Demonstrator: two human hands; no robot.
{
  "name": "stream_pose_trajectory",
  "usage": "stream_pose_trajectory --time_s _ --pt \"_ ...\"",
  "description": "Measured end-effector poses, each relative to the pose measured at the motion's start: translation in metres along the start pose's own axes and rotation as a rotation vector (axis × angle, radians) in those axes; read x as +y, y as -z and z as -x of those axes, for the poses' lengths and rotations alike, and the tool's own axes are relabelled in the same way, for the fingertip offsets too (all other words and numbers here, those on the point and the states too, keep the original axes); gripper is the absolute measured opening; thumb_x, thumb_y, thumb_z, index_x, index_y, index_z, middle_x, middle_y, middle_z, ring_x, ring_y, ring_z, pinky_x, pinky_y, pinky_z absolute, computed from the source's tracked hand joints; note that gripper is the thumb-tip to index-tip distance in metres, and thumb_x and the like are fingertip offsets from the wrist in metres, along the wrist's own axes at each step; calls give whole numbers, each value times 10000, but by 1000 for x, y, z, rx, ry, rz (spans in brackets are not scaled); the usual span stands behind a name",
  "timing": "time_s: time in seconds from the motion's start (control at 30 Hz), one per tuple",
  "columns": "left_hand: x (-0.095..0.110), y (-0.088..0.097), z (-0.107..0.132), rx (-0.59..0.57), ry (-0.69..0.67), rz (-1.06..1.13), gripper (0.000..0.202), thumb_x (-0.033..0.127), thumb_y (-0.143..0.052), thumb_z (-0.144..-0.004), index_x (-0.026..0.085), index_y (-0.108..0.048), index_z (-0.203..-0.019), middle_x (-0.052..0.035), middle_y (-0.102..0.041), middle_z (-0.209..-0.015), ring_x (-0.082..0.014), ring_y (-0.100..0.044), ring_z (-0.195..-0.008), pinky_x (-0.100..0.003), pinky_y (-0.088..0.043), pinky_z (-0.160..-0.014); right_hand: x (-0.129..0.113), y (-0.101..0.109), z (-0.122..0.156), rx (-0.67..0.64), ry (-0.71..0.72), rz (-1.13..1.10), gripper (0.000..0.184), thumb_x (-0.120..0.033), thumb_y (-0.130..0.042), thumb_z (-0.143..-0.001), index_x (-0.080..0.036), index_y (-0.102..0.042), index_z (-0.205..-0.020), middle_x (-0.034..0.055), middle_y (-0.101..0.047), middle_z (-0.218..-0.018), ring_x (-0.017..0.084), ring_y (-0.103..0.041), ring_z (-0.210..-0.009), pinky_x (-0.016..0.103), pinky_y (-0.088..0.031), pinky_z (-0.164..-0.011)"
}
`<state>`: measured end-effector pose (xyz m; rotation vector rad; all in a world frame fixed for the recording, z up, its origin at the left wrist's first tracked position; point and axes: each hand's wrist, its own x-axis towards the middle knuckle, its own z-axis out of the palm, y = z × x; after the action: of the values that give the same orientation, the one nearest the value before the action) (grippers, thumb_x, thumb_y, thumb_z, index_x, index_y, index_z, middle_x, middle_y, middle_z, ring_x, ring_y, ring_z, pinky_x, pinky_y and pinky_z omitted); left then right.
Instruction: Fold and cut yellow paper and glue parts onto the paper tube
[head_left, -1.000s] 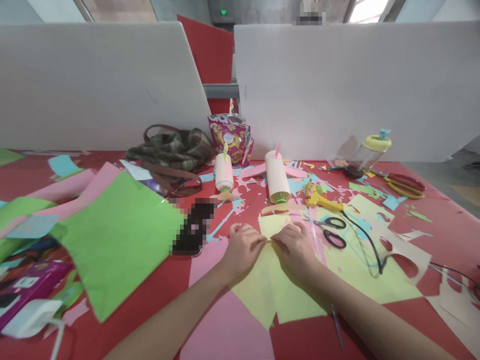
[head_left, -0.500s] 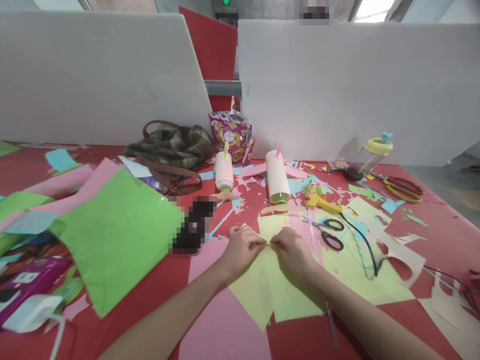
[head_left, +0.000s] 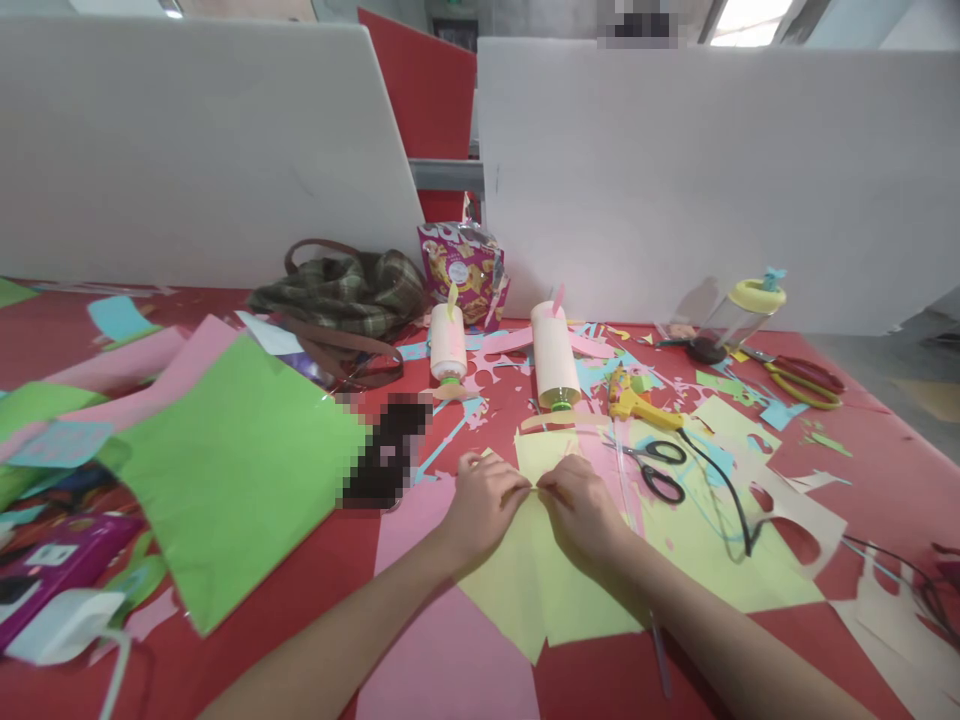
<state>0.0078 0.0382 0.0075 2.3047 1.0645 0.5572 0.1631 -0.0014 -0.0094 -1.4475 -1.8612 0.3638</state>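
Over pale yellow paper [head_left: 581,605], my left hand [head_left: 481,505] and my right hand [head_left: 586,505] meet with fingertips almost touching. Both pinch a small, thin yellow paper piece [head_left: 535,488]; most of it is hidden by the fingers. Pink paper [head_left: 450,660] lies beneath the left forearm. To the right of my right hand are black-handled scissors [head_left: 664,485] and a yellow glue gun [head_left: 637,407]. Two cream paper-wrapped bottles [head_left: 556,350] stand beyond the hands, with paper pieces attached.
A green sheet [head_left: 240,470] and a pixelated dark object [head_left: 386,455] lie to the left. Behind are a plaid bag [head_left: 345,290], a snack bag [head_left: 461,270] and white panels [head_left: 712,180]. A clear cup [head_left: 731,320] and red-and-yellow-handled scissors [head_left: 806,380] lie at the right, among paper scraps.
Both hands keep their pinch on the yellow paper piece, with only slight finger movement. The objects around them stay in place; the view shifts a little.
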Motion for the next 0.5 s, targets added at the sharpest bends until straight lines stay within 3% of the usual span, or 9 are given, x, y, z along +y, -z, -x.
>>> stream_pose_trajectory --time_s 0.13,0.5 --pt "-2 -1 0 34 -19 -27 211 259 -419 -822 217 -604 -730 22 -622 -740 -134 -512 -774 -353 -220 -812 0 0 0 -31 11 64 123 -147 -483 -756 -177 -581 -687 29 -573 -614 158 -490 -631 331 -368 -691" --pt "-5 -2 0 3 22 25 225 258 -418 -816 224 -619 -721 18 -632 -755 -134 -531 -744 -356 -234 -819 3 -4 2 17 -4 37 95 -175 -507 -746 -185 -573 -678 32 -565 -619 165 -503 -630 312 -373 -634"
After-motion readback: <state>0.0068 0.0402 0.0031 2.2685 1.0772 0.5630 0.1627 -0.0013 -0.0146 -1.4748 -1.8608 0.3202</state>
